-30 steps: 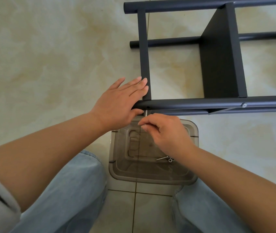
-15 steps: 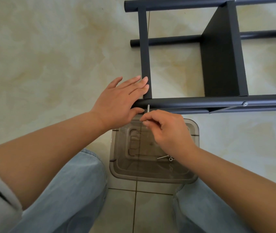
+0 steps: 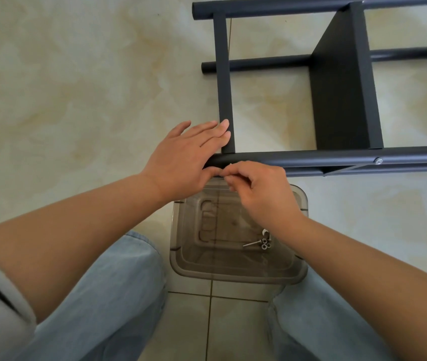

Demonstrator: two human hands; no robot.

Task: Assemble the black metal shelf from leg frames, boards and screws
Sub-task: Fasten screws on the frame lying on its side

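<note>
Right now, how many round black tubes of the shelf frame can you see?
4: top tube, second tube behind the board, near tube under the left hand, and one just beneath. More may lie outside the view.

A clear plastic tub (image 3: 238, 272) sits on beige floor tiles (image 3: 77, 74).

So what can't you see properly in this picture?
Head view:
- Screw in the right hand: hidden by its fingers, only a tip shows.
- Hole in the tube: covered by both hands.
- Shelf: cut off by the right edge.
- Screws in the box: too small to count.
</note>
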